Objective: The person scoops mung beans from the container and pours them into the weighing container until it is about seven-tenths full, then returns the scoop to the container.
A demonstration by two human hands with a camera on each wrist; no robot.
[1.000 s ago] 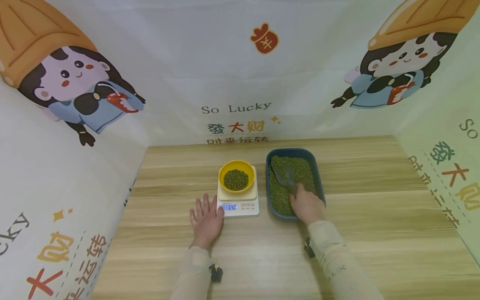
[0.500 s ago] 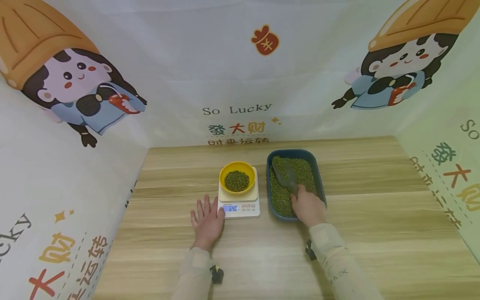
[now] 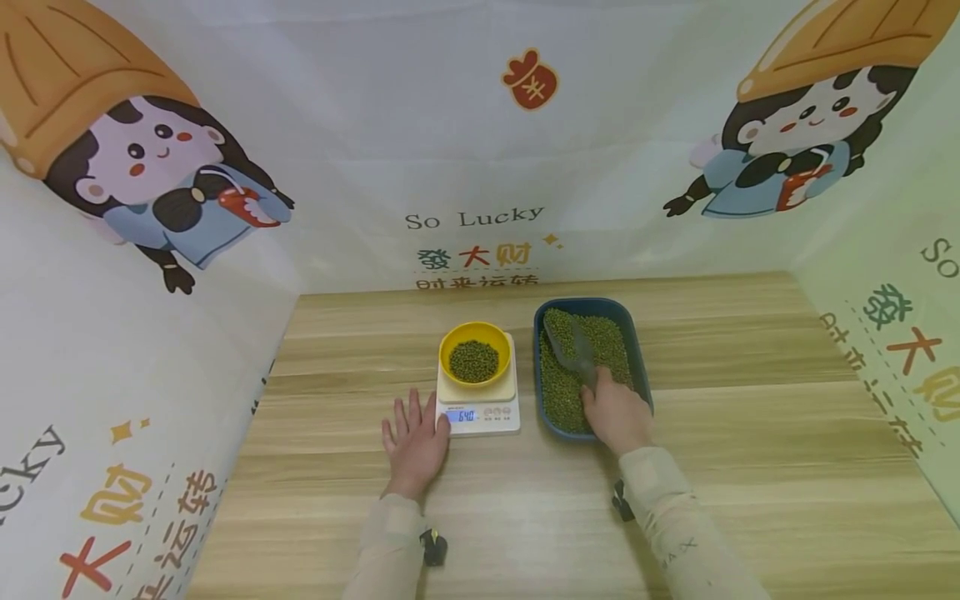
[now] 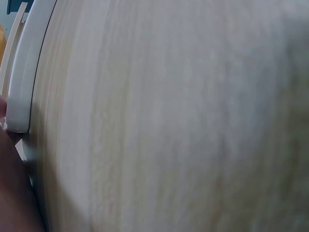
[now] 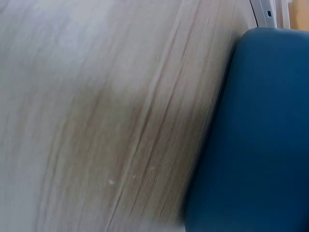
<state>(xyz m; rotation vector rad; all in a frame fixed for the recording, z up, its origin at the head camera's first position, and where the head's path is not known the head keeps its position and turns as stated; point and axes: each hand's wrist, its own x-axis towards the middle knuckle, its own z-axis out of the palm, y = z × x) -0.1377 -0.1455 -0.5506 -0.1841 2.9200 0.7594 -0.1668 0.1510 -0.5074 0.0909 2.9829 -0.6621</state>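
Head: white digital scale (image 3: 480,395) under round yellow bowl (image 3: 452,340) of green beans (image 3: 474,361); at three o'clock, blue rectangular tub (image 3: 585,304), grey scoop (image 3: 580,358) gripped within by right hand (image 3: 618,415); scale touched by left hand (image 3: 416,450), spread, unclenched. Left wrist: scale, ten o'clock. Right wrist: tub, three o'clock.

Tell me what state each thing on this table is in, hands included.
Scale: on, display lit.
Yellow bowl: upright on the scale, partly filled with green grains.
Blue tub: uncovered, holding green grains.
Scoop: in the tub, gripped.
Left hand: spread, touching the scale's edge.
Right hand: gripping the scoop.
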